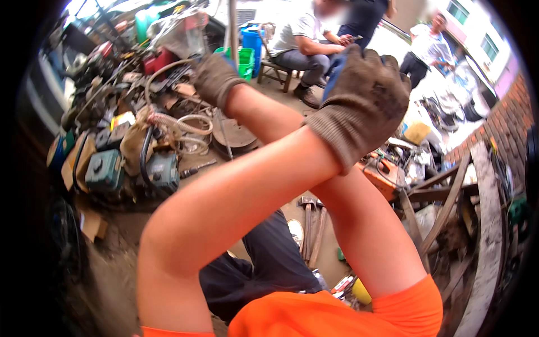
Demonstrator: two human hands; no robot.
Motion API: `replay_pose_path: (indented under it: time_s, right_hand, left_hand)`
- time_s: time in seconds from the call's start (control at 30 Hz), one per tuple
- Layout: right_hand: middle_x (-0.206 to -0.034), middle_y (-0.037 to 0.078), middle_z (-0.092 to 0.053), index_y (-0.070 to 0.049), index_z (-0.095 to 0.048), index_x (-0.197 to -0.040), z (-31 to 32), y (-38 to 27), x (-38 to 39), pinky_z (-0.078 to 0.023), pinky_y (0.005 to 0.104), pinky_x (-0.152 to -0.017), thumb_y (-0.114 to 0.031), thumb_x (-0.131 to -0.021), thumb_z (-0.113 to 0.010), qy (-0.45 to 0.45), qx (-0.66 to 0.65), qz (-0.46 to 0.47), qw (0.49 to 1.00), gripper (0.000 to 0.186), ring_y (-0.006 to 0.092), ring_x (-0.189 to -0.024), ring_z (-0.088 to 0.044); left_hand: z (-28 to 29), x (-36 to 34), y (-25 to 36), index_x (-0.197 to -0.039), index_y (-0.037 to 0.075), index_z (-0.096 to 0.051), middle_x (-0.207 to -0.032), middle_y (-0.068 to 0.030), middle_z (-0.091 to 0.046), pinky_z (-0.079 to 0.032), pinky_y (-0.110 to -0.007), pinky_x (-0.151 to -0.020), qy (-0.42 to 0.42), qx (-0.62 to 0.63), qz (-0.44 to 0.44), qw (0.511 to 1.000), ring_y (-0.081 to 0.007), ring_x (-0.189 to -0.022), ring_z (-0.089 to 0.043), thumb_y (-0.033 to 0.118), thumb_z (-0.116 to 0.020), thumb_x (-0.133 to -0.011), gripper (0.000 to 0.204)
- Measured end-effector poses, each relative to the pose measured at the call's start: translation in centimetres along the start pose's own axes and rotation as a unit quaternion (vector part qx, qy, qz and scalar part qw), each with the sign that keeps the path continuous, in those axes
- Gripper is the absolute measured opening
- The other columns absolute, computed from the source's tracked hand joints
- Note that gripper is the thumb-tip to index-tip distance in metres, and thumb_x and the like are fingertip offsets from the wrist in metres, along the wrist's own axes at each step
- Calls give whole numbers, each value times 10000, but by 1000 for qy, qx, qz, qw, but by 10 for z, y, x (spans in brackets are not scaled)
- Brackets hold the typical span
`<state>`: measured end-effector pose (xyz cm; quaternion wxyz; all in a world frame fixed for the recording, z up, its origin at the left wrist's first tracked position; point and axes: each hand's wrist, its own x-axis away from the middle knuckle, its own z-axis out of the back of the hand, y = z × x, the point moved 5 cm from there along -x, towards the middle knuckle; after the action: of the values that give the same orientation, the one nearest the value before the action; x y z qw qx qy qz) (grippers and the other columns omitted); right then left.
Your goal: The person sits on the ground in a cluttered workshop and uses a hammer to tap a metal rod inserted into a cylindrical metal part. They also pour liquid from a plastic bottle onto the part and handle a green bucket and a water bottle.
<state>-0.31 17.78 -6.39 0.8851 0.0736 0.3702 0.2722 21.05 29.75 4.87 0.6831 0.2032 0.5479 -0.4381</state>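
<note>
My forearms cross in front of me, so my left hand [368, 95] is raised on the right side and my right hand [216, 78] on the left. Both wear brown knit work gloves with blue on the palm side. The left hand's fingers curl away from me like a fist, and nothing shows in them. Blur covers the right hand's fingers; a pale hose [165, 68] in the clutter passes behind or beside it. Below the crossed arms, two hammers [307, 224] with wooden handles lie on the ground near my feet.
Piled machine parts and hoses fill the left, with teal motor-like units [105, 170] in front. Wooden boards [484, 236] and an orange machine [384, 177] stand at the right. Ahead are a seated person [303, 42], two standing people, a green bucket [246, 63] and a blue barrel [252, 42].
</note>
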Motion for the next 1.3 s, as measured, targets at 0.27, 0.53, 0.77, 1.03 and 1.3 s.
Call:
replay_pose_path:
  time_s: [0.27, 0.53, 0.77, 1.03, 1.3]
  right_hand:
    - [-1009, 176, -690, -65, -707, -988, 43, 40, 8, -521, 448, -752, -162, -913, -491, -46, 196, 1, 980, 249, 287, -922, -683]
    - [-997, 160, -685, -76, -718, -970, 87, -10, 22, -525, 409, -772, -173, -885, -524, -89, 147, -28, 985, 233, 283, -907, -677]
    - [-981, 161, -677, -50, -720, -965, 105, -36, 49, -529, 431, -746, -150, -844, -578, -85, 134, 31, 987, 211, 305, -920, -669]
    - [-1013, 160, -636, -39, -699, -872, 210, -63, 176, -525, 420, -741, -41, -747, -623, -27, 187, 50, 981, 146, 311, -930, -657]
    - [-1045, 147, -645, -56, -691, -864, 118, 45, 148, -519, 402, -765, -54, -790, -599, -130, 172, 109, 970, 118, 296, -878, -654]
  left_hand:
    - [-30, 41, -2, -779, 54, -680, -806, -160, -676, -504, -402, -640, -209, 95, -25, 973, -268, -709, -674, 149, -605, -790, 122]
    - [12, 144, 57, -840, 60, -693, -843, -158, -689, -518, -417, -666, -403, 198, -49, 892, -277, -750, -685, 194, -599, -816, 165]
    - [51, 144, 96, -893, 66, -705, -875, -156, -701, -531, -430, -690, -412, 200, -34, 888, -285, -787, -695, 233, -594, -839, 207]
    - [50, 61, 147, -954, 73, -718, -911, -154, -715, -545, -445, -716, -309, 116, -27, 944, -294, -828, -707, 278, -589, -866, 258]
    - [-8, 41, 30, -1014, 79, -731, -948, -152, -729, -559, -460, -743, -268, 32, 83, 959, -303, -870, -718, 322, -583, -892, 310]
